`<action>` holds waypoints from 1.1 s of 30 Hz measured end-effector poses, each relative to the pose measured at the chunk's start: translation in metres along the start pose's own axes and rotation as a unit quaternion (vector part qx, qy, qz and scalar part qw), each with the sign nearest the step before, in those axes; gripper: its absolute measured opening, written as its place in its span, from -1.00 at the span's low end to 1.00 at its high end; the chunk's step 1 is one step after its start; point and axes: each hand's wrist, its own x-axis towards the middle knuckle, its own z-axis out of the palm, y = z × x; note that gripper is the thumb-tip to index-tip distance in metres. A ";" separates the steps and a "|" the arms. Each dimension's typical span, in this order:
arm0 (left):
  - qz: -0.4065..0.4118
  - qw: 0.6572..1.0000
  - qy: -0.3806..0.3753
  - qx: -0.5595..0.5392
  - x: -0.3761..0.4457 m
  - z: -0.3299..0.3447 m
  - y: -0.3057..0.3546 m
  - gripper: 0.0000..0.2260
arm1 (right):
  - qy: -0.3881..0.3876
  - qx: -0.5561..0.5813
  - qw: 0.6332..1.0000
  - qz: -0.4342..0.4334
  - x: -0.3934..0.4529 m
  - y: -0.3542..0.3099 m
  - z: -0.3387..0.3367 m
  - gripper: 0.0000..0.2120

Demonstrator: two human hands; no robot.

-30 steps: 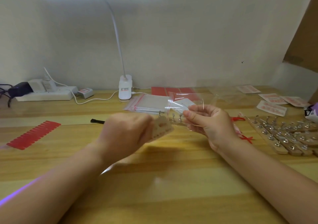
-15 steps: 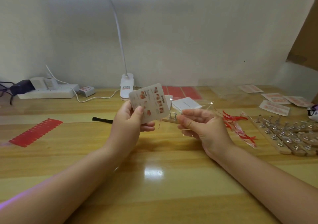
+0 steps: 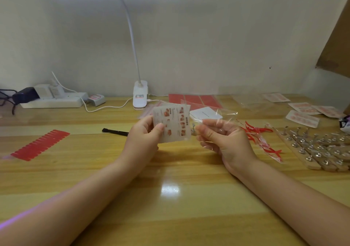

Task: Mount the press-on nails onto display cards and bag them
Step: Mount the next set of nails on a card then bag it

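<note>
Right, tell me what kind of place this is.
Probably a small home workbench for packing press-on nails: a wooden table against a plain wall, a clip-on desk lamp, wooden strips of nail stands, and printed cards beside clear bags.

I see two bare forearms reaching in from the near edge, one from the near left and one from the near right, each ending in a hand. No sleeve shows on either arm up to where the view cuts them off. The left hand (image 3: 144, 136) wears no ring, watch or band that I can make out, and its thumbnail looks short and unpainted. The right hand (image 3: 226, 143) is likewise without glove, ring or bracelet; its wrist is plain. A violet tint of light runs along the outer edge of the left forearm near the lower left corner.
</note>
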 end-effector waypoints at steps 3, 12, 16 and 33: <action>0.010 0.999 -0.051 -0.011 0.001 -0.001 0.001 -0.77 | -0.016 -0.017 1.000 0.005 -0.001 -0.001 0.000 -0.65; 0.070 0.995 0.010 0.064 0.001 -0.001 -0.006 -0.79 | -0.051 -0.061 0.997 0.010 -0.004 0.000 0.002 -0.54; 0.075 0.995 0.015 0.065 -0.002 0.003 -0.005 -0.82 | -0.057 -0.083 0.995 0.004 -0.006 0.000 0.002 -0.56; 0.043 0.996 -0.058 -0.046 -0.007 0.008 -0.002 -0.74 | -0.083 -0.081 0.993 0.004 -0.016 -0.005 0.014 -0.59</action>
